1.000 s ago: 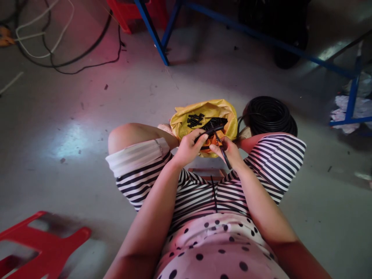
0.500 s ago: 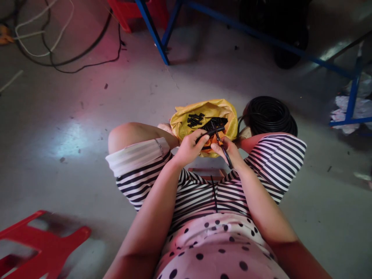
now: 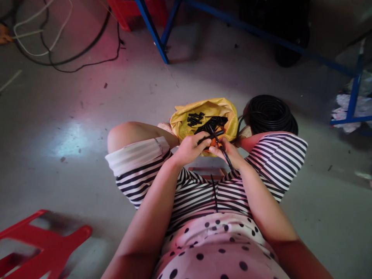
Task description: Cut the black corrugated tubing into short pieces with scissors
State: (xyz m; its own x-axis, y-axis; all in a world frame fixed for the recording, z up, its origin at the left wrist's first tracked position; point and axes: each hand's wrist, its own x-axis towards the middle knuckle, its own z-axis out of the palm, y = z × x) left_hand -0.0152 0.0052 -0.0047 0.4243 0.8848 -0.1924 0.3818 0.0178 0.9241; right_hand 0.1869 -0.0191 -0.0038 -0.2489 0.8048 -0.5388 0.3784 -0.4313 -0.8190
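Left hand (image 3: 188,149), just above the middle of the frame, is curled with fingers and thumb pinched around a short length of black ribbed tubing (image 3: 209,134), gripping it near one end. Right hand (image 3: 228,151), touching close beside it, is closed around the handles of what look like scissors (image 3: 218,144) with an orange grip, though the tool is small and dim, so that is a best guess. The blades sit against the tubing between the two hands.

Seen from above, the person is seated low, knees apart in striped shorts. Both hands hover over a yellow bag (image 3: 203,112) lying open on the grey floor between the knees. Inside the bag lie many short black cut pieces (image 3: 194,119). To the right of the bag, on the floor, rests a large coil of black tubing (image 3: 270,114), and a thin black strand runs from the hands down over the lap.

The tubing looks light and springy, ribbed enough not to slip, and likely to bend or flick away if held far from the cut. Pinching it close beside the blades, as the left hand does, seems the steadiest hold. It should not crush easily between fingers.

A red plastic stool (image 3: 43,248) shows at lower left, a blue metal frame (image 3: 154,35) along the top, and loose cables (image 3: 58,58) at upper left.
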